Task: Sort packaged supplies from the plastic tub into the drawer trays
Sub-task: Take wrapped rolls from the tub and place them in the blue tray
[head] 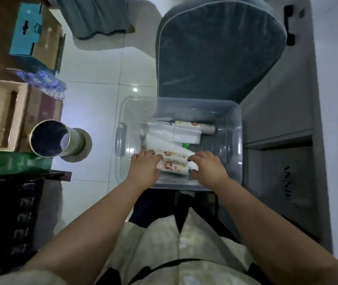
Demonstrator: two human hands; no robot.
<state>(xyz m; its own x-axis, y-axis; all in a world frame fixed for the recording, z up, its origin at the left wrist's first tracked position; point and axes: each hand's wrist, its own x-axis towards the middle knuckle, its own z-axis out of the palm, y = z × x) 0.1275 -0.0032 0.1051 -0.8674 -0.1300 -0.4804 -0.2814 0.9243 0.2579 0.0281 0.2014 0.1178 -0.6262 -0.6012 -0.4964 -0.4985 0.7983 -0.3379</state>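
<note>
I can't read the print on the white, orange-patterned packets (173, 162); it is too blurred. My left hand (144, 168) and right hand (208, 167) cover both their ends (whether either one grips, I can't tell). The black ridged tray (7, 219) runs off the left edge.

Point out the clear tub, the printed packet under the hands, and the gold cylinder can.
clear tub (237, 124): head view, right wall.
printed packet (174, 161): head view, middle of its wrapper.
gold cylinder can (75, 141): head view, outer side wall.
</note>
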